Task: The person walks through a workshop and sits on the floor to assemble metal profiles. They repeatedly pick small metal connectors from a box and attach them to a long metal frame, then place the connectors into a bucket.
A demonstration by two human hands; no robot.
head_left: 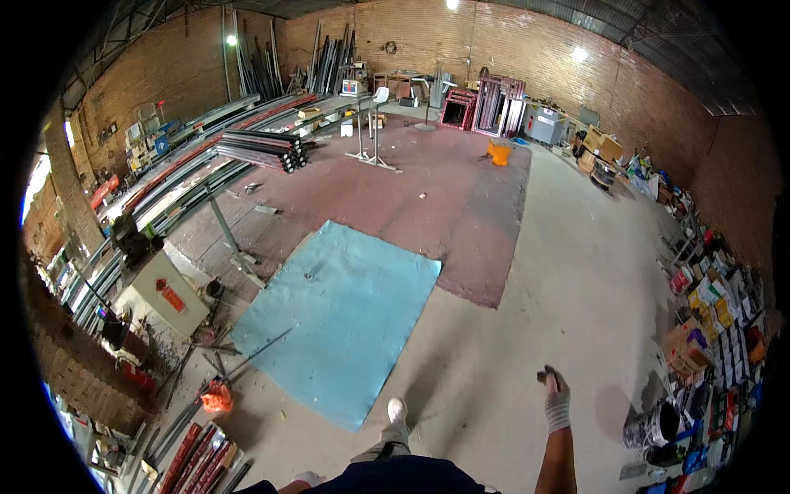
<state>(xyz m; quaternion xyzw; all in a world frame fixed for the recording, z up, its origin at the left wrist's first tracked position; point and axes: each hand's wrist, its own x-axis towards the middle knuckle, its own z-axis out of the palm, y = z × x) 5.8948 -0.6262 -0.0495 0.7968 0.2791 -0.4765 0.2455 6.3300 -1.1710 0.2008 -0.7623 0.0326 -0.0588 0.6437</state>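
- Head view: judged from 1 pale shoe (397, 409) set ahead on the concrete floor (502, 370), the step in hand looks like walking, with no handling of a thing that I can make out.
- A next move, as a judgement, calls for sure footing beside the blue sheet (346, 305), whose near corner lies just ahead and to the left of that shoe, and a free path for both arms.
- Right hand (557, 393): held out low over the floor, with a pale knit cuff at the wrist. Its fingers look bunched and dark at the tips; whether that is glove or a small thing gripped, I cannot tell.
- Left hand (309, 477): what seems to be it shows only as a pale shape at the lower edge, so its fingers' spread and any hold cannot be told.
- The sheet lies flat, well apart from the right fingers, to their left. To the right of those fingers, also apart, is 1 black bucket (642, 431); red-brown bars (197, 461) lie left of the left hand.
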